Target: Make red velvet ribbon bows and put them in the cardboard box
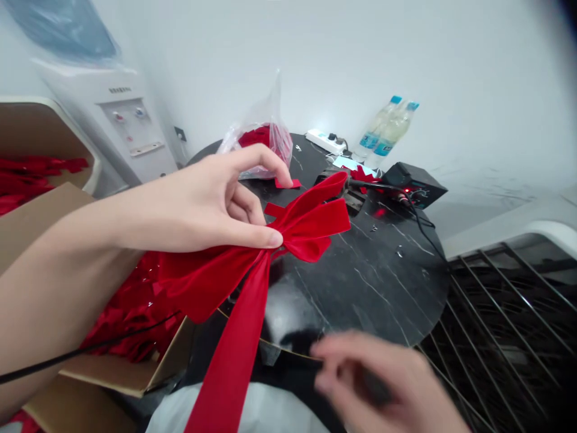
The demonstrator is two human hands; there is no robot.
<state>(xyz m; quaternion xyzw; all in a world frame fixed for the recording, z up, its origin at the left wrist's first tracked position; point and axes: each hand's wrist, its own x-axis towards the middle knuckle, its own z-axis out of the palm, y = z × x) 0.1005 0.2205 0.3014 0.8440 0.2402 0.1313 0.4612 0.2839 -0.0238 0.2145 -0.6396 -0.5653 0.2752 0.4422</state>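
Note:
A red velvet bow [315, 219] with several loops hangs over the round table's near side, and a long red tail runs down from its middle toward my lap. My left hand [216, 207] has its thumb on the bow's centre, pinching it, while the index finger is raised and curved above. My right hand [374, 379] is at the lower right, apart from the bow, blurred, with thumb and fingers curled toward each other; a gap shows between them and nothing can be made out in it.
On the black marble table [383, 288] are a plastic bag [282, 141] of red pieces, a power strip [324, 142], two bottles [383, 135] and a black box [415, 183] with a red light. A carton [108, 373] of red fabric stands lower left; a wire rack [505, 313] is right.

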